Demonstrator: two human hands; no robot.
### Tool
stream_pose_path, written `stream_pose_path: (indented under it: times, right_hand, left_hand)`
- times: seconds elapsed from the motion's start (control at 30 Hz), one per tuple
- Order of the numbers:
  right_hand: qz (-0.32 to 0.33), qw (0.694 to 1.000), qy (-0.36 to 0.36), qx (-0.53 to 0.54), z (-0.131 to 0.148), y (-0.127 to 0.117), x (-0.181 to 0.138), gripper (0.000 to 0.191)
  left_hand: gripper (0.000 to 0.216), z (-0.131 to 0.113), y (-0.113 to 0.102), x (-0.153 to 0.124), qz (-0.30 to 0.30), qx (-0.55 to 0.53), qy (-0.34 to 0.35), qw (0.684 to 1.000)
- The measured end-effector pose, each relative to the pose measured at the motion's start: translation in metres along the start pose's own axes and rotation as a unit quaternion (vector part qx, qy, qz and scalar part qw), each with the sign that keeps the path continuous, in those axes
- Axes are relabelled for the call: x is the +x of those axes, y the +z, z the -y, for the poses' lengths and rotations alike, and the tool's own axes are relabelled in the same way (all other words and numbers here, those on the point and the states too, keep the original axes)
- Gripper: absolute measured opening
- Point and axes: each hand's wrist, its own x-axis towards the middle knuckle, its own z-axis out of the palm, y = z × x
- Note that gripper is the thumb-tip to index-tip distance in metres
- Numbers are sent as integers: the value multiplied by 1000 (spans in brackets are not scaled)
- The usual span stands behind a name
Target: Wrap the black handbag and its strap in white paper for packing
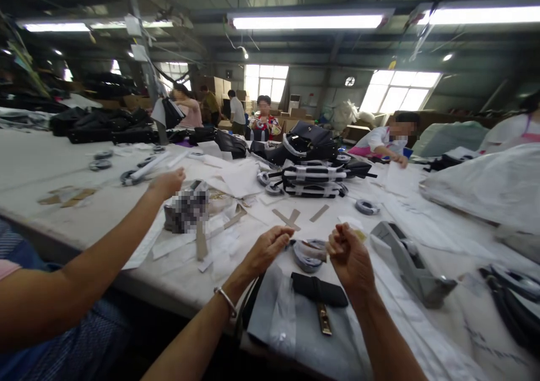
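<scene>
My left hand (270,249), a bracelet on its wrist, hovers over the table with thumb and fingertips pressed together. Across from it, my right hand (351,260) is curled closed, knuckles up. Whatever either hand pinches is too small or hidden to name. Between and just below them lies a coiled strap (309,257) in clear wrapping. Closest to me is a bag (270,313) covered with grey sheeting and clear film, with a black strip (318,290) across it and a gold metal clasp (324,320). A grey tape dispenser (415,265) stands right of my right hand.
A neighbour's arm (105,246) reaches in from the left, near a blurred-out object (185,209) and paper scraps (228,178). Black bags with wrapped handles (312,173) are stacked ahead. Cardboard strips (291,218) lie before my hands. Other people work across the table.
</scene>
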Motion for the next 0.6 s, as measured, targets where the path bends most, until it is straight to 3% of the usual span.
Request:
stream_pose_path:
  times: [0.1, 0.17, 0.23, 0.33, 0.4, 0.43, 0.6]
  right_hand:
    - [6, 989, -29, -144, 13, 10, -1, 32]
    - [44, 961, -11, -274, 16, 20, -3, 34]
    - [117, 897, 45, -424, 12, 32, -4, 32]
    - [234, 744, 164, -604, -2, 46, -2, 20]
    - [277, 668, 235, -650, -15, 50, 3, 14]
    - [289, 646, 269, -653, -21, 49, 6, 13]
    - [302, 607, 403, -615, -49, 31, 27, 10]
  left_hand:
    - [22, 27, -19, 10, -85, 106, -76, 988]
    - [15, 47, -25, 16, -83, 124, -124, 981]
    - [15, 64, -25, 21, -53, 116, -167, 978]
    - [16, 76, -21, 24, -5, 93, -213, 973]
    - [16, 78, -20, 23, 27, 66, -232, 970]
    - [18, 79, -20, 22, 42, 48, -241, 968]
    - [29, 85, -23, 15, 112, -63, -294, 947]
